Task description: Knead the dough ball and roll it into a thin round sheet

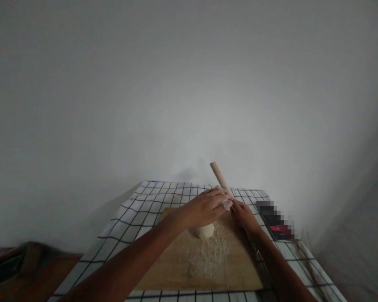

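My right hand (243,215) is closed round the lower part of a wooden rolling pin (219,174), which tilts up and to the left above the board. My left hand (208,205) reaches across from the left, its floury fingers curled against the pin just above the right hand. White flour coats its fingertips and thumb. Below my left hand, a smooth round ball of dough (205,230) rests on a wooden board (170,268), its top partly hidden by that hand. Loose flour (208,256) is scattered over the board in front of the dough.
A white tablecloth with a black grid (129,216) covers the table under the board. To the right lies a dark, flat item with a red patch (275,228), partly blurred out. A pale wall (189,92) stands behind the table; brown wooden furniture (34,268) is at lower left.
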Motion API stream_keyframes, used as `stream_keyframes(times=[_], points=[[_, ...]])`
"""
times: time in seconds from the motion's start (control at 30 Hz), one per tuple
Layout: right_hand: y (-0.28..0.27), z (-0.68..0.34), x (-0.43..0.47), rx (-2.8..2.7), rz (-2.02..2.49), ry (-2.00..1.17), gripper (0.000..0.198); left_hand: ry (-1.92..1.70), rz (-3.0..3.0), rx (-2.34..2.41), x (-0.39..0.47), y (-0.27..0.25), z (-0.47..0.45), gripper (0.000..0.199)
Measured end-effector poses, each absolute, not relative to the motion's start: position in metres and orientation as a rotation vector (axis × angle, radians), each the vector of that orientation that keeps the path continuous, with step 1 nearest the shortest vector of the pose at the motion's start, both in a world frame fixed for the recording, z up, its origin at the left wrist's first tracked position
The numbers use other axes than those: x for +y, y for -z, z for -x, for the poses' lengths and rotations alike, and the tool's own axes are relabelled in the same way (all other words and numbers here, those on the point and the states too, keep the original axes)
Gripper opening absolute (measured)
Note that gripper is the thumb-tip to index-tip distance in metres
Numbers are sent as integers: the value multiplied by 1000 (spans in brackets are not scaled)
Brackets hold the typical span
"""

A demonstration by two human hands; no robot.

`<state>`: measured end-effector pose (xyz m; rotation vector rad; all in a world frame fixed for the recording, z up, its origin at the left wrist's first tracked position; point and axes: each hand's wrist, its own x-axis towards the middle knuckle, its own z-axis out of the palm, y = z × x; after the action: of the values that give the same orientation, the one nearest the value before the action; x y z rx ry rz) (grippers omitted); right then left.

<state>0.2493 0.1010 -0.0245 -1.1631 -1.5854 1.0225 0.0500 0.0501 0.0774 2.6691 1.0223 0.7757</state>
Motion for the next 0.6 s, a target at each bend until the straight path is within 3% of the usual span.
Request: stream_keyframes(times=[0.23,0.37,0.5,0.6], points=[[26,-268,108,-1372,1115,-1150,57,-558,-2688,1128,50,-73,-50,42],[21,-268,109,-1330,1031,-1099,54,-432,-2581,1259,29,-51,-24,65],[14,-259,102,-1375,987,-1040,49,-523,-2573,1207,8,-38,-16,42],[11,-251,95,-1420,969,-978,47,-536,-2607,1160,2,-31,-21,40]])
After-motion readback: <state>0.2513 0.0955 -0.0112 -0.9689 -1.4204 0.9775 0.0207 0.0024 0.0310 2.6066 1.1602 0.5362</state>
